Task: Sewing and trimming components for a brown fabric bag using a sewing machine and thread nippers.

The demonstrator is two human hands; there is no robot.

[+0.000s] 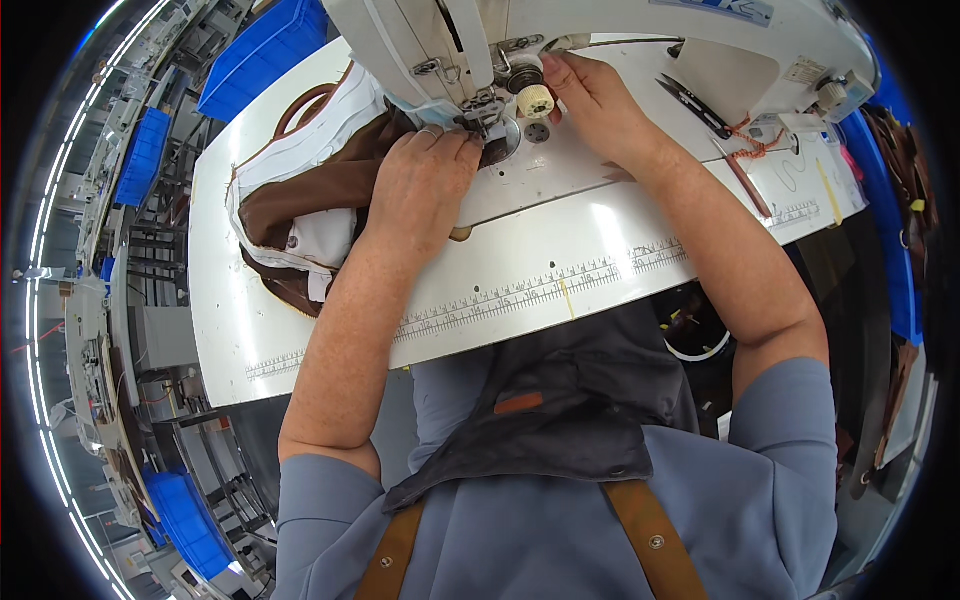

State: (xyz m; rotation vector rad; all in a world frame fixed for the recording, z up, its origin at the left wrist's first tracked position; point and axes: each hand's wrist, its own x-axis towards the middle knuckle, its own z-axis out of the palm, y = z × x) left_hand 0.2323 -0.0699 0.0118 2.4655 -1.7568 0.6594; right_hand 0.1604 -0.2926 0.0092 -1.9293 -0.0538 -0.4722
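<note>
A brown leather bag piece (330, 192) with white lining lies left of the needle area on the white sewing machine (395, 45). My left hand (425, 185) is closed over its right end, fingers together and fingertips close to the metal presser foot (490, 118). Just right of the foot is a cream ridged knob (535, 101). Beside and behind that knob, my right hand (605, 108) is closed with bent fingers; what they grip, if anything, is hidden. A curved brown handle (300, 108) shows at the bag's far side.
Black thread snips (695, 105), orange thread (757, 147) and a slim brown-handled tool (748, 185) lie right on the white table (240, 330). A printed ruler (530, 296) runs along its front. Blue bins (262, 58) stand far left; a bucket (697, 353) is below.
</note>
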